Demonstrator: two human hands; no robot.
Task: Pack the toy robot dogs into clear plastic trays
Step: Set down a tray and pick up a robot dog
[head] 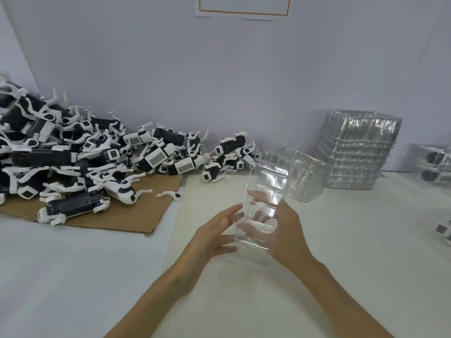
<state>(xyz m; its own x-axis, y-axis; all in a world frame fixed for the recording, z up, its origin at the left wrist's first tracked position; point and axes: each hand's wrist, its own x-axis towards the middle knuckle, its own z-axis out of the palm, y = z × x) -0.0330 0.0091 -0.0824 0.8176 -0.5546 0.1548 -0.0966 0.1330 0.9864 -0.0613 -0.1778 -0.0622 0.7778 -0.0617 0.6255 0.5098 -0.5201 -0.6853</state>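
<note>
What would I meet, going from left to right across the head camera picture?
Pile of toy dogs → held tray → loose empty tray → tall stack of empty trays → trays with dogs inside, at the right edge.

The tray [264, 203] right of the cardboard [127, 211] is clear, shiny plastic. The stack of trays [356, 152] further right shines too. The cardboard is brown and rough. On it, the toy dogs [73, 152] are smooth plastic. The table [73, 276] looks dull.

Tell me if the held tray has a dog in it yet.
No: the tray between the left hand and right hand is clear and empty.
</note>
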